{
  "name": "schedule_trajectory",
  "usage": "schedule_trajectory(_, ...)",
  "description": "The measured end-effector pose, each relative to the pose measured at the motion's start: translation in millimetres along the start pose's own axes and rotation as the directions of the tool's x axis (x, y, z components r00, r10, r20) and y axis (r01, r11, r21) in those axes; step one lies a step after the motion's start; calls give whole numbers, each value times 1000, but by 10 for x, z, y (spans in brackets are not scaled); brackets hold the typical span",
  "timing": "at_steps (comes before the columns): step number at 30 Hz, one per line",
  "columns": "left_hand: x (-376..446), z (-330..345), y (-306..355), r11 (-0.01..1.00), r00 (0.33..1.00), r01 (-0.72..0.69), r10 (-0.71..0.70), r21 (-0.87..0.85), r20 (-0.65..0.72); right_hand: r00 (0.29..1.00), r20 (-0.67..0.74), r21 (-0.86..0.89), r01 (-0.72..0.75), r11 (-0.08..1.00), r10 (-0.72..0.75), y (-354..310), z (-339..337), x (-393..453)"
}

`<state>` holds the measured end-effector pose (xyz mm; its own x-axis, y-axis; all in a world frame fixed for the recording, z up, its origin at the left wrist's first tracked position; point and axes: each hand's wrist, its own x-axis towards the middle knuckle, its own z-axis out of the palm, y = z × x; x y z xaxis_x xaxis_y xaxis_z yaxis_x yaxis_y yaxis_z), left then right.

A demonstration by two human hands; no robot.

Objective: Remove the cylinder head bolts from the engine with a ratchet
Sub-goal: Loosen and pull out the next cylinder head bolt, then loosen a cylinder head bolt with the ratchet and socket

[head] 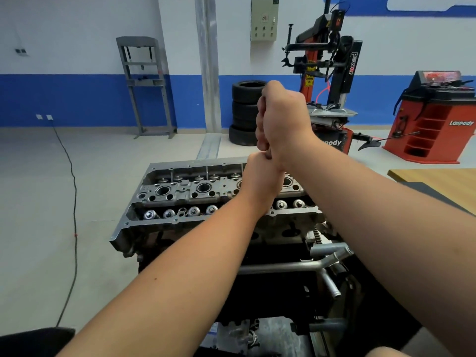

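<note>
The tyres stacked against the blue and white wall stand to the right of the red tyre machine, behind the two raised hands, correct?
Not quite. In the head view the stacked tyres stand left of the red tyre machine, not right. They are indeed against the blue and white wall, behind the raised hands.

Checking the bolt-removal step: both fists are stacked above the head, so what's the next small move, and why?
Probably a short, steady turn of the tool. The right hand is fisted high above the cylinder head, and the left hand is curled directly beneath it, as if round one upright shaft. The ratchet and bolt are hidden behind the hands, so this is a guess.
</note>
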<state>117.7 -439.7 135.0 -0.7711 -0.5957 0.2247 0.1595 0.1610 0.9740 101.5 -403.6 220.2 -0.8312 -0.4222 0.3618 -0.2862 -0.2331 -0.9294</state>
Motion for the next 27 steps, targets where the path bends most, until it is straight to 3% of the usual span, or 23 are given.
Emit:
schedule_trajectory(10, 17, 86, -94, 998, 986, -61, 59, -9, -155, 990, 136, 56, -51, 997, 43, 22, -59, 50)
schedule_trajectory(22, 9, 100, -89, 998, 983, -55, 55, 5, -177, 973, 229, 112, -32, 993, 6, 29, -126, 40)
schedule_trajectory(24, 25, 82, -95, 999, 990, -27, 23, -23, -138, 975, 222, 73, 4, 997, -20, 24, -121, -6)
schedule_trajectory(27, 105, 32, -122, 999, 996, 18, -20, -29, -90, 976, 208, -160, 104, 982, -70, 44, -153, -122)
